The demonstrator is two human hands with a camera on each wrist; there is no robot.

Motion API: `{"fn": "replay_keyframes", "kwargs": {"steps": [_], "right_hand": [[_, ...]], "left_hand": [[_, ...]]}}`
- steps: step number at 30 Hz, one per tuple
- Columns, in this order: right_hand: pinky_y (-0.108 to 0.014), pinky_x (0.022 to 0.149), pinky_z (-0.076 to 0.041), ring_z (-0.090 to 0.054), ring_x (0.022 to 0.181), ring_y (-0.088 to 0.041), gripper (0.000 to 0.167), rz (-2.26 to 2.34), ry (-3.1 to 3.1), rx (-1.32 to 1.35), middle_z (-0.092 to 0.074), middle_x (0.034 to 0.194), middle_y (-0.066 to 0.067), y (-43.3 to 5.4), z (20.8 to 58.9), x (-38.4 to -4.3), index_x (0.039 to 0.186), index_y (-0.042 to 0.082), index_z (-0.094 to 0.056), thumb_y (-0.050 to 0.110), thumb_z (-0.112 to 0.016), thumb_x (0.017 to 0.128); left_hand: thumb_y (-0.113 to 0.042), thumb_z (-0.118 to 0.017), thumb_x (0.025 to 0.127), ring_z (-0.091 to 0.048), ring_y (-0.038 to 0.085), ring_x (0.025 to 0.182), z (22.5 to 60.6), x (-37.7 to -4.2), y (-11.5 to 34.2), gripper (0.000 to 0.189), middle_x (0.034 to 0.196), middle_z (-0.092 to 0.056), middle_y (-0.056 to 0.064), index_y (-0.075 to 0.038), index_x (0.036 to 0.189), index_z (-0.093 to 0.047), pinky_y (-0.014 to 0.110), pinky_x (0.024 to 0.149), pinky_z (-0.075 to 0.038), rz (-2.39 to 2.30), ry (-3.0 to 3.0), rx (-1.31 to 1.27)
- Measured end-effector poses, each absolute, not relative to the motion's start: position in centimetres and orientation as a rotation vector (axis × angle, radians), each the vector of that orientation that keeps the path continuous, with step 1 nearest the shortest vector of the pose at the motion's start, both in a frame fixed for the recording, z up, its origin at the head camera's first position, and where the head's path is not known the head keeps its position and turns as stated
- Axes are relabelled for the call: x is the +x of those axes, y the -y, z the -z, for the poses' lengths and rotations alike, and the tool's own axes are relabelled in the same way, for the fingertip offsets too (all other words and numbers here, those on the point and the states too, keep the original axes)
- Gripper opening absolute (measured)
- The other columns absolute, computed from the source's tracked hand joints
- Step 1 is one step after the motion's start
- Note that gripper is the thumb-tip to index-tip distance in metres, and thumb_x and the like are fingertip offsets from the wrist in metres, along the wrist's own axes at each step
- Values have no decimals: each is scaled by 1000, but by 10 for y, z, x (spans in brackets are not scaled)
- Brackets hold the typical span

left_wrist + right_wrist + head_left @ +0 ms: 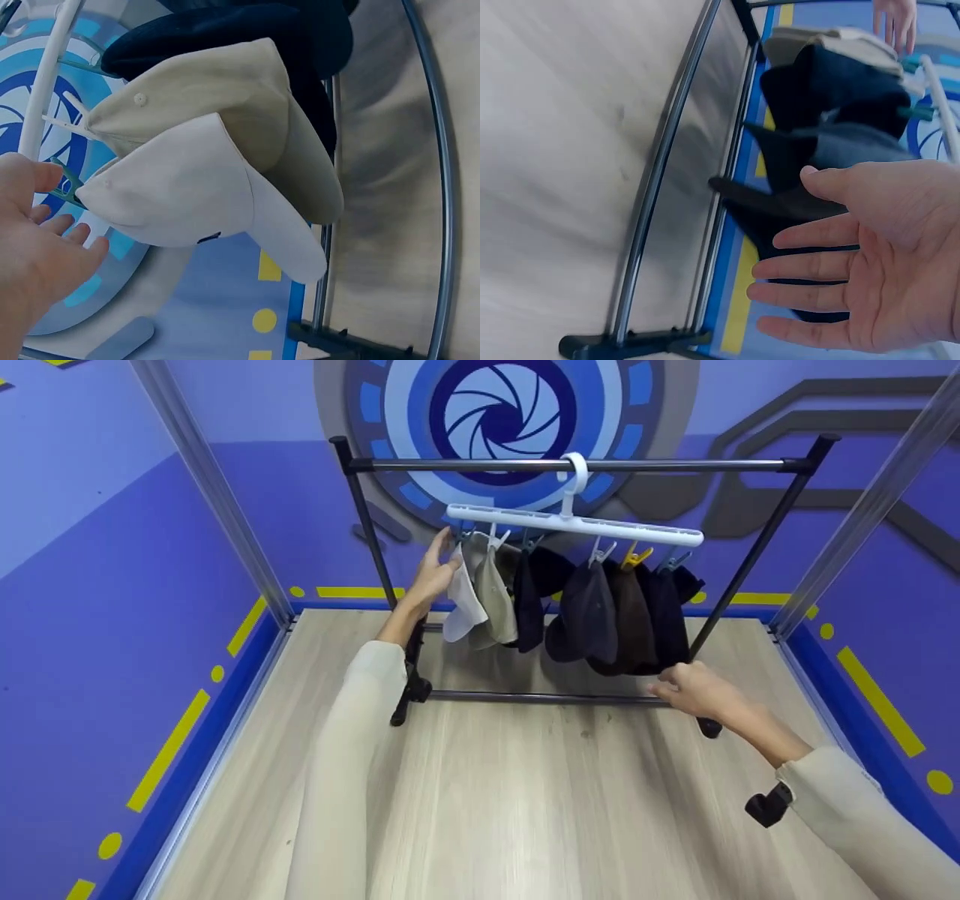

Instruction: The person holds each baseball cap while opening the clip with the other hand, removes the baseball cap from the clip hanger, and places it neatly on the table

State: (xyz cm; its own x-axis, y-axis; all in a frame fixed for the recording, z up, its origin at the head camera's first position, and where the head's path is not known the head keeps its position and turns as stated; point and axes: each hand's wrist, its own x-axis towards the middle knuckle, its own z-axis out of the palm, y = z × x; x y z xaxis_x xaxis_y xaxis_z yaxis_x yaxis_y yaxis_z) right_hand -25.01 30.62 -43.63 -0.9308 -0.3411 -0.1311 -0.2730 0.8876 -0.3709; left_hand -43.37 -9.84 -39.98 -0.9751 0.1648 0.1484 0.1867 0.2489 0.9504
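Note:
A white hanger hooks over the rack's top bar, tilted slightly down to the right. Clips hold a row of caps under it: a white cap, a beige cap, and several dark ones, including a brown cap under a yellow clip. My left hand is at the hanger's left end beside the white cap, fingers spread; in the left wrist view its thumb is close to the green clip. My right hand, fingers extended, is just below the rightmost dark cap, holding nothing.
The black-and-metal garment rack stands on a light wood-grain surface, with a lower rail near the front. Behind and at both sides are blue-purple panels with yellow marks. A metal post rises at the left corner.

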Motion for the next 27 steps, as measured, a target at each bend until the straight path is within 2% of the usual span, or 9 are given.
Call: {"fn": "replay_keyframes", "kwargs": {"steps": [6,13,17,23,27], "right_hand": [[-42,67,-57,-73,73,-22,43,489,-2898,-488,-78,97,-18,-281,431,-252,118,-6,-72,32,-59,104],[-41,64,-57,-73,74,-21,39,443,-2932,-496,-79,101,-14,-258,430,-256,118,1,-74,34,-59,104],[-44,66,-58,-75,81,-25,38,434,-2962,-525,-78,108,-15,-247,429,-257,120,3,-75,33,-61,103],[-43,63,-58,-75,76,-24,33,470,-2992,-645,-79,97,-11,-230,426,-263,112,4,-78,31,-62,102],[-44,66,-59,-75,78,-25,29,502,-3012,-714,-80,96,-9,-214,423,-267,110,6,-79,29,-63,101]], "left_hand": [[-3,-45,105,-23,29,158,398,-437,96,61,169,-25,16,-5,162,-24,39,128,-24,2019,2359,-356],[-6,-45,106,-36,31,150,397,-438,96,57,161,-37,19,-3,160,-27,40,123,-31,1987,2393,-322],[-6,-44,106,-43,31,142,395,-436,96,54,154,-43,20,-1,158,-31,38,119,-35,1946,2426,-323],[-6,-44,105,-48,24,119,395,-431,98,44,139,-49,23,3,148,-49,27,101,-40,1828,2472,-347],[-9,-48,106,-52,22,114,395,-425,104,37,134,-56,21,4,138,-60,25,96,-41,1759,2475,-343]]}}
